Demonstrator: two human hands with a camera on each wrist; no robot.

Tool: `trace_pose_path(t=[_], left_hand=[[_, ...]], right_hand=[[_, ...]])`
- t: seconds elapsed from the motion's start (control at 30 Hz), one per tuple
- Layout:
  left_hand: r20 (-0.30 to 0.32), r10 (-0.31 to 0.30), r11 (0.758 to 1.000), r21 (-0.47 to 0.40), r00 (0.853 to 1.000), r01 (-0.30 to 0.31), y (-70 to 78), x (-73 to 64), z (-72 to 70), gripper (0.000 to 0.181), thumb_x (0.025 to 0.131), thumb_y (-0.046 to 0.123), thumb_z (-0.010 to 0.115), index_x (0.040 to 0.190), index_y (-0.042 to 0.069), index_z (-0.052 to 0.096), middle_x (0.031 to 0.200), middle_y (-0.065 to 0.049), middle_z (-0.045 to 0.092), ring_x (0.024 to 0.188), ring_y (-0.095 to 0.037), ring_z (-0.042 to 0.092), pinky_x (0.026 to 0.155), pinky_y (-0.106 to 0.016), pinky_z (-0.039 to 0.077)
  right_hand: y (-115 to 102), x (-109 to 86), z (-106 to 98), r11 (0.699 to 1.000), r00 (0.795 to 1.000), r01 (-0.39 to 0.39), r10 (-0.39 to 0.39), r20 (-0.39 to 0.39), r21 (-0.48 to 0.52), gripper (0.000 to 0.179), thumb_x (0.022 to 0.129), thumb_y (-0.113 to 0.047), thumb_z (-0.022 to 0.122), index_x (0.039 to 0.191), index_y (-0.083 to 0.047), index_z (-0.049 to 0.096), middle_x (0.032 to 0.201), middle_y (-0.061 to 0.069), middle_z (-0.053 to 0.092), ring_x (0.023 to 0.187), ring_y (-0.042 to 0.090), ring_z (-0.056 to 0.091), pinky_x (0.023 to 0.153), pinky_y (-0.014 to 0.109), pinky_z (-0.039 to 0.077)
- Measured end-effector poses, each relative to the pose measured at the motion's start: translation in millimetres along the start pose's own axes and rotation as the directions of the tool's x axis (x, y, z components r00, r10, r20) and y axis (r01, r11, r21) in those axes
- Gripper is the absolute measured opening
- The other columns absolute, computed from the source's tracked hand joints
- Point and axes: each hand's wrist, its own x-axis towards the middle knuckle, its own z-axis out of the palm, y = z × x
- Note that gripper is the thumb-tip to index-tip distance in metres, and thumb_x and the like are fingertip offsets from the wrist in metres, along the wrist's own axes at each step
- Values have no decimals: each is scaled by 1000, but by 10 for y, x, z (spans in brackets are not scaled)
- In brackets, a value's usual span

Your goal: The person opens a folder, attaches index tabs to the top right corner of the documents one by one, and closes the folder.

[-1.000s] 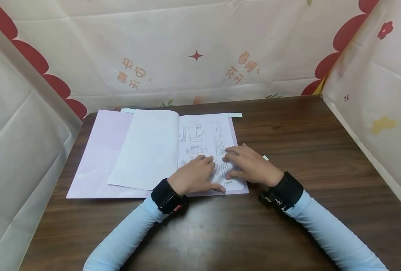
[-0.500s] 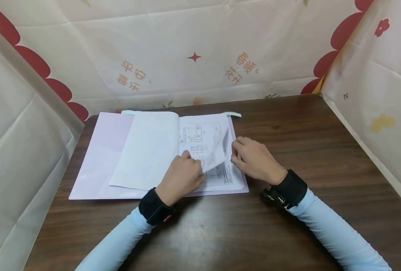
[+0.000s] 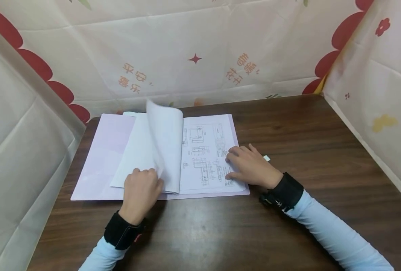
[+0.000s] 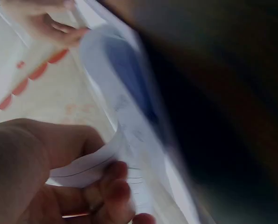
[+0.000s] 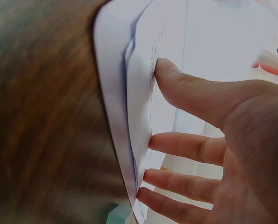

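Note:
A lilac folder (image 3: pixel 99 169) lies spread on the table with white pages clipped inside. My left hand (image 3: pixel 141 192) pinches the near corner of a page (image 3: pixel 164 143) that curves up over the left stack. In the left wrist view, that page (image 4: pixel 89 165) runs between thumb and fingers. On the right-hand page, a sheet of line drawings (image 3: pixel 204 150), rest the spread fingertips of my right hand (image 3: pixel 251 165). The right wrist view has its thumb (image 5: pixel 185 88) and fingers touching the paper near the edge.
A pale green tab (image 3: pixel 266 158) sticks out beyond the right hand. The brown wooden table (image 3: pixel 288 131) extends to the right and in front. Patterned fabric (image 3: pixel 193 37) hangs behind and at both sides.
My left hand has carried the drawing page leftward from the right side, lifting and turning it over. The right hand drew back a little, then came down on the sheet beneath.

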Motion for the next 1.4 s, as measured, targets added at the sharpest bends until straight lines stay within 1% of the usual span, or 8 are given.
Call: trace_pose_path(t=[0.23, 0.53, 0.67, 0.8, 0.93, 1.13, 1.3, 1.4], left_hand=[[19, -63, 998, 16, 998, 63, -173, -128, 35, 42, 83, 3, 59, 47, 9, 40, 51, 3, 19, 49, -19, 27, 43, -29, 17], [125, -138, 990, 24, 983, 136, -179, -220, -135, 62, 91, 27, 76, 43, 13, 40, 51, 4, 21, 44, -14, 27, 40, -27, 20], [92, -20, 1000, 3, 996, 20, -4, -140, -201, 60, 93, 30, 76, 46, 14, 42, 52, 5, 19, 45, -13, 26, 42, -26, 19], [66, 173, 985, 10, 983, -174, 288, 61, -243, 54, 95, 41, 73, 54, 15, 50, 52, 6, 27, 46, -12, 30, 43, -25, 23], [103, 379, 925, -29, 920, -378, 619, 385, -221, 38, 97, 44, 70, 75, 13, 68, 58, 2, 49, 50, -13, 43, 46, -24, 33], [147, 586, 810, -96, 797, -579, 1086, 832, -52, 34, 101, 46, 63, 98, 14, 76, 80, 0, 70, 65, -15, 58, 56, -27, 47], [170, 707, 705, -93, 687, -703, 1483, 964, 113, 32, 102, 43, 61, 110, 18, 78, 106, 2, 76, 84, -16, 61, 64, -27, 52], [174, 734, 676, -87, 657, -732, 1656, 980, 202, 25, 102, 40, 63, 109, 21, 78, 117, 4, 76, 90, -16, 60, 66, -27, 52]], right_hand=[[1, -2, 0, 1000, 1000, -18, 18, 7, 24, 56, 83, -47, 85, 124, -11, 70, 138, 16, 62, 125, 38, 58, 115, 76, 27], [40, 24, -28, 1000, 1000, 29, -29, 4, -4, 50, 88, -42, 81, 127, -12, 69, 139, 15, 62, 127, 37, 57, 115, 74, 28], [132, 21, -100, 997, 999, 38, -37, -15, 72, 46, 95, -35, 75, 133, -12, 65, 140, 13, 63, 127, 33, 60, 113, 64, 40], [361, -38, -284, 984, 996, -57, 67, -55, 167, 32, 94, -29, 77, 120, -12, 69, 112, 8, 71, 94, 24, 65, 81, 43, 56], [648, -123, -424, 959, 978, -205, 207, 7, 196, 28, 87, -34, 84, 94, -13, 68, 76, 3, 62, 67, 20, 54, 60, 32, 44], [816, -140, -381, 935, 962, -267, 245, 118, 234, 40, 79, -37, 91, 89, -9, 65, 71, 4, 58, 65, 20, 51, 58, 32, 41], [834, -131, -325, 920, 960, -274, 248, 127, 280, 41, 78, -32, 92, 94, -7, 64, 75, 6, 56, 66, 21, 50, 60, 32, 40], [847, -137, -327, 912, 959, -280, 251, 131, 301, 38, 79, -27, 91, 95, -6, 64, 75, 6, 56, 67, 21, 49, 61, 33, 39]])
